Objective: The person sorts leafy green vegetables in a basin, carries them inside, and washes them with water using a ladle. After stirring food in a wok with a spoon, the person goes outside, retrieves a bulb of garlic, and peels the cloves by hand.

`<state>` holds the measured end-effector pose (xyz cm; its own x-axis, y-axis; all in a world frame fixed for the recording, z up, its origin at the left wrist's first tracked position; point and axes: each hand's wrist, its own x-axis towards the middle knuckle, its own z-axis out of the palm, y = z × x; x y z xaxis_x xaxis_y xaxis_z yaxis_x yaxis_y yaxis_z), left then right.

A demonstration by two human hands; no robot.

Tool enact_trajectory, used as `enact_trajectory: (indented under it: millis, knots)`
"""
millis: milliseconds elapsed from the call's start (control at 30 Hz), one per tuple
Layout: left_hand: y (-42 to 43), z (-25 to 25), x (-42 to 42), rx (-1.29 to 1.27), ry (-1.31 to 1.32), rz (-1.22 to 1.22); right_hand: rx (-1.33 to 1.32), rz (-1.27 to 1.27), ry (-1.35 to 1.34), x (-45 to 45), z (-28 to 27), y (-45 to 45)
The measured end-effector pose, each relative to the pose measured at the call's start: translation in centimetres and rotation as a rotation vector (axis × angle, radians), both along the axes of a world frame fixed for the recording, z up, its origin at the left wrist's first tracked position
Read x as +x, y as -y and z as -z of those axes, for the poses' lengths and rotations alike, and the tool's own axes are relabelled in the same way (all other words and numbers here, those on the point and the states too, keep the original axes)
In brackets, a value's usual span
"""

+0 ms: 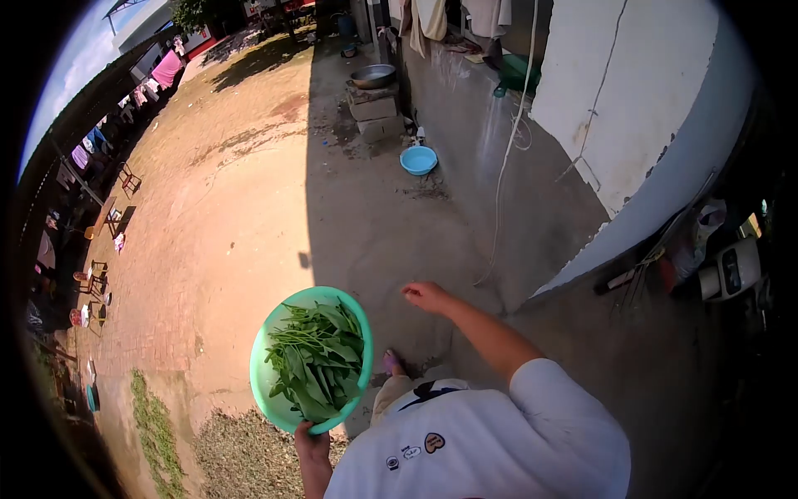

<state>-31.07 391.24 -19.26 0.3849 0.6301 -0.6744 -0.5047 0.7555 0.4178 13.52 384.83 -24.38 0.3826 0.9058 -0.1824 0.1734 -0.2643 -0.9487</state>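
My left hand [312,447] grips the near rim of a light green plastic basin [261,391], its thumb over the edge and the other fingers hidden beneath. Inside lies a heap of leafy green vegetables [316,358], their thin stems towards the far side and broad leaves nearer me. The basin is held out in front of my body, to the left. My right hand [426,296] hangs free over the concrete, apart from the basin, with its fingers loosely curled and nothing visible in them.
A blue basin [418,160] sits on the ground by the wall. Beyond it, a metal bowl [372,76] rests on stacked blocks [376,116]. A pale hose [499,200] hangs down the wall to the ground. Small chairs [129,179] stand far left; plant matter [241,453] is spread on the ground.
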Motion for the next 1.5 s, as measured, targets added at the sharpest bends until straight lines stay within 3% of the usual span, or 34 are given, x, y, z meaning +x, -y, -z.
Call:
enact_trajectory:
  millis: [67,100,167,200,233,300,333,367,433,533,567,600,667,833,933,1000,1033,1067,1100,1133,1167,1233,1300,1333,1433,1500]
  knots:
    - [-8.9,2.5,4.2,-0.082,0.085,-0.014,-0.387,0.004,0.433,2.8,2.1,-0.1]
    - [-11.7,-0.5,8.1,0.111,0.051,0.079,-0.622,-0.09,0.5,4.0,2.4,1.2]
    - [-19.2,-0.6,12.8,0.075,0.107,0.191,-1.012,-0.222,0.514,5.7,2.1,5.4]
    - [-24.4,3.1,13.3,0.236,0.099,0.355,-1.173,-0.15,0.414,6.5,2.9,8.3]
    - [-28.0,2.9,17.2,0.235,0.117,0.411,-1.33,-0.01,0.271,7.0,3.9,11.4]
    - [-33.4,0.9,23.5,0.146,0.107,0.387,-1.607,0.334,-0.045,7.6,3.7,16.1]
    - [-35.8,0.0,25.7,0.11,0.089,0.336,-1.683,0.615,-0.121,6.7,-2.9,13.2]
    - [-38.6,-0.6,27.4,0.082,0.061,0.247,-1.806,0.537,-0.382,9.2,0.9,15.1]
    - [-44.5,0.1,32.5,0.019,0.003,0.141,-1.798,0.407,-0.245,13.5,7.3,12.4]
    - [-51.8,-1.0,38.8,-0.018,-0.021,0.109,-1.384,0.727,0.011,23.4,11.7,1.4]
    - [-54.1,-1.1,40.5,-0.048,-0.01,0.07,-1.608,-0.049,0.117,27.3,8.4,-7.0]
    - [-56.8,-1.3,41.9,-0.079,0.004,0.04,-1.512,-0.167,0.292,32.2,11.6,-13.8]
    - [-62.2,-1.7,43.8,-0.11,0.016,-0.008,-1.057,0.026,0.5,39.9,8.1,-32.7]
    - [-75.5,-0.2,49.6,-0.07,0.076,-0.085,-0.25,-0.034,0.421,51.0,-0.8,-72.5]
    - [-85.9,4.4,53.0,-0.092,0.066,-0.101,-0.186,0.033,0.316,56.3,-0.5,-84.5]
    - [-92.8,6.0,56.5,-0.026,0.031,-0.081,-0.33,0.099,0.374,59.5,4.2,-86.3]
    - [-96.0,4.7,59.0,-0.07,0.018,-0.085,-0.529,0.063,0.463,60.8,7.2,-85.6]
    - [-99.2,3.5,61.7,-0.109,0.007,-0.091,-0.708,-0.078,0.525,62.0,11.3,-83.7]
    - [-102.8,5.2,62.4,-0.131,0.027,-0.078,-0.969,-0.256,0.45,62.2,10.7,-81.9]
    - [-106.3,4.6,64.8,-0.128,0.034,-0.068,-1.138,-0.646,0.72,62.3,8.9,-80.9]
    - [-109.6,4.4,67.2,-0.115,0.045,-0.042,-1.37,-0.758,0.544,62.8,9.3,-80.1]
    - [-115.4,4.7,71.0,-0.11,0.036,-0.001,-1.531,-0.528,0.124,64.7,13.2,-75.8]
    - [-122.0,6.6,75.4,0.117,-0.122,0.141,-1.545,-0.514,0.182,67.2,18.7,-72.6]
    - [-125.3,7.2,78.3,0.117,-0.124,0.159,-1.545,-0.503,0.165,69.3,18.9,-75.0]
    - [-132.8,4.3,89.5,0.064,-0.02,0.143,-1.48,-0.492,0.159,79.5,16.5,-87.3]
    - [-137.9,4.9,94.4,0.015,-0.04,0.167,-1.333,-0.32,0.228,86.7,14.3,-98.2]
